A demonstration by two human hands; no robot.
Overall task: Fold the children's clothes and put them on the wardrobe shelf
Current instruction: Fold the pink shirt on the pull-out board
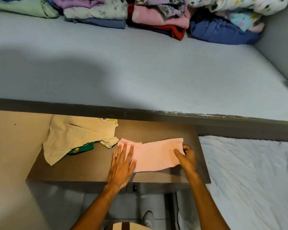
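1. The left hand (122, 165) is lying open and flat on the pink garment (156, 155), apparently anchoring it to the brown table (90, 170).
2. The right hand (186, 155) is pinching its far edge, likely for folding.
3. Folded stacks (156, 17) are waiting on the wardrobe shelf (140, 72).

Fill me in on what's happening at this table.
A person is folding a pink garment on a dark table. The left hand lies flat on its left end, while the right hand pinches its right edge. A cream shirt and a green item lie unfolded beside it. Folded stacks sit at the back of the shelf.
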